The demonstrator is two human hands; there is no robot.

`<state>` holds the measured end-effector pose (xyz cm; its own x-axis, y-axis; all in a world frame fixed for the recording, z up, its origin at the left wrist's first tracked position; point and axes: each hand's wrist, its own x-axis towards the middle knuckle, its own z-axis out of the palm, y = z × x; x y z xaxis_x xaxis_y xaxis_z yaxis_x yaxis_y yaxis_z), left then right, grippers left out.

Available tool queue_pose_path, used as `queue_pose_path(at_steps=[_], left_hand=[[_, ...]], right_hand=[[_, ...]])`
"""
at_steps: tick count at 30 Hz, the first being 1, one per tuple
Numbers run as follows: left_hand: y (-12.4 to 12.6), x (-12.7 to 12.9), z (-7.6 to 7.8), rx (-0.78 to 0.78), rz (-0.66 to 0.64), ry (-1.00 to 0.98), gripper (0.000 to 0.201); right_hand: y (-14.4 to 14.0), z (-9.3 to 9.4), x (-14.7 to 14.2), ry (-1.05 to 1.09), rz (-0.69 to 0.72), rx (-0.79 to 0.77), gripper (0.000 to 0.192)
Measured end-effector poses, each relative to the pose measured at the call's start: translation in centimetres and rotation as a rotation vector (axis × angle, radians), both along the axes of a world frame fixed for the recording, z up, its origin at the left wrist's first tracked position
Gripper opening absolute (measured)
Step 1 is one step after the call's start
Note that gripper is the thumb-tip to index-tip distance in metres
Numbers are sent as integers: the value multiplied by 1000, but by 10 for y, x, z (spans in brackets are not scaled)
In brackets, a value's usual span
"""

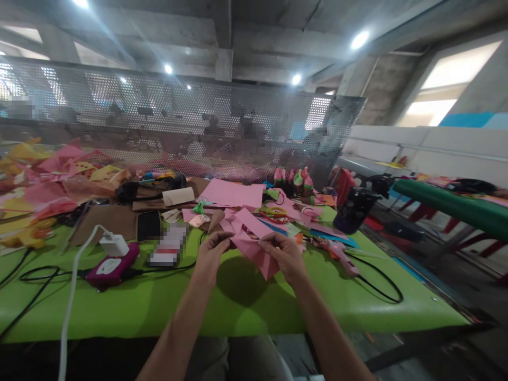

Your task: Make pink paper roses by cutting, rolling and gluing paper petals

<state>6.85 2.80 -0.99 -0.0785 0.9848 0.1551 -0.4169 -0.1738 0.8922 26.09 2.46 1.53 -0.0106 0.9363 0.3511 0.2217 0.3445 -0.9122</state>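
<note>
Over the green table [159, 312], the left hand [211, 255] and the right hand [288, 258] each pinch a folded pink paper [254, 251] between them; a corded glue gun [342, 257] lies rightward, a purple power strip [113, 269] leftward.

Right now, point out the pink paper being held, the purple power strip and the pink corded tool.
Held pink paper [257, 252]: head view, near its middle.
Purple power strip [109, 266]: head view, on its white socket face.
Pink corded tool [342, 258]: head view, on its body.
</note>
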Motion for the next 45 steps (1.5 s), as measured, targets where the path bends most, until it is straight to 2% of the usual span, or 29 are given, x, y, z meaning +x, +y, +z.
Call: queue_pose_path(at_steps=[6, 14, 25, 33, 37, 40, 45], left_hand=[[-4, -1, 6, 94, 70, 145, 21], [-3, 1, 4, 207, 95, 399, 15], [-1, -3, 2, 204, 149, 475, 10], [0, -4, -2, 289, 228, 540, 13], [-4, -3, 4, 429, 232, 728, 28], [-7, -1, 6, 504, 199, 908, 25], [-9, 0, 3, 526, 173, 1028, 18]], right_hand=[[-2, 4, 1, -49, -34, 47, 19], [-3, 4, 1, -99, -45, 108, 14], [-3, 4, 3, -153, -49, 199, 9], [-2, 10, 5, -231, -18, 255, 7], [-5, 18, 3, -312, 0, 278, 2], [-6, 21, -1, -356, 37, 275, 4], [-5, 16, -5, -316, 45, 226, 9]])
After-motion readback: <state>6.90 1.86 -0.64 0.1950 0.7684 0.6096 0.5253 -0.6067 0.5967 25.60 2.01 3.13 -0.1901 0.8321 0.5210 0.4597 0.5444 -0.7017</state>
